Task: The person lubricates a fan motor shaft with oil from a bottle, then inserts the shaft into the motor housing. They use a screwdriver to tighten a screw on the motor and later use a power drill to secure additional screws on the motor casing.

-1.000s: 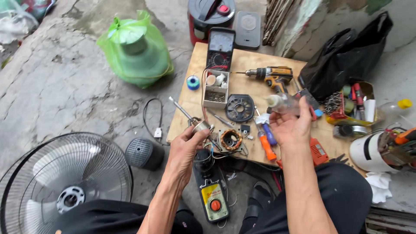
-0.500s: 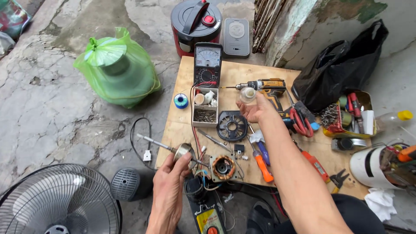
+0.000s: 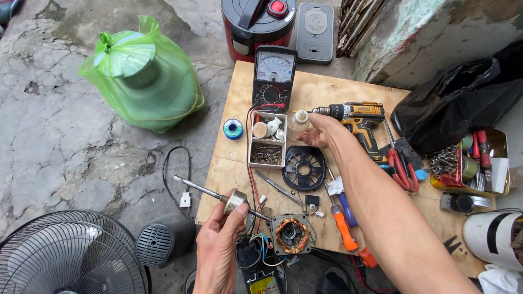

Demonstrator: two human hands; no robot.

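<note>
Holding the fan rotor [image 3: 235, 201] by its metal drum, my left hand [image 3: 218, 247] has its fingers clamped around it at the near edge of the wooden worktop [image 3: 239, 98], the shaft slanting up to the left over the concrete floor. Half a second ago this hand sat lower and further left; now it is up beside the stator with copper windings [image 3: 290, 234]. My right hand [image 3: 321, 130] has reached further out than before and its fingers are closed on a small clear bottle [image 3: 299, 122], just in front of the cordless drill [image 3: 354, 117] and beside the white parts tray [image 3: 267, 141]. Between the two hands lies the black fan housing [image 3: 304, 167]. The analogue meter [image 3: 274, 78] stands at the far edge of the worktop, a blue solder spool [image 3: 233, 129] to its left. My forearm hides part of the orange-handled screwdriver [image 3: 344, 228]. What the bottle contains I cannot tell, and the fan guard [image 3: 60, 256] is cut off at the bottom left corner
</note>
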